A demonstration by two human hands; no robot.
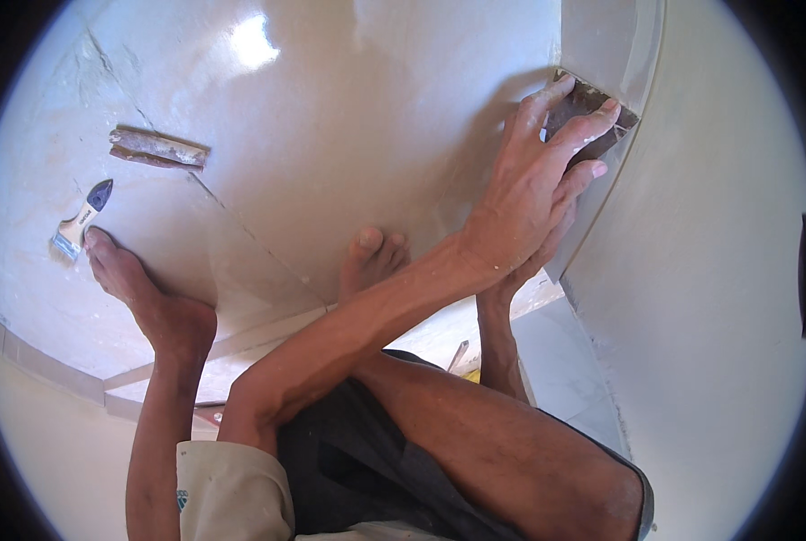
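My left hand (534, 185) reaches across to the upper right, to the foot of the wall. Its fingers, marked with whitish specks, are bent over a flat dark brown piece (585, 101) with pale smears along its edges. That piece sits against the skirting strip (601, 38); its exact kind I cannot make out. My right hand (511, 284) is beneath the left wrist, mostly covered by it, and its fingers are hidden. The right forearm rises from behind my bent leg.
On the glossy floor (313, 135) at left lie a flat paintbrush (82, 221) and a smeared brownish strip (159, 148). My bare left foot (137, 279) is beside the brush. The pale wall (718, 270) bounds the right side. A tiled ledge edge (231, 343) runs behind my feet.
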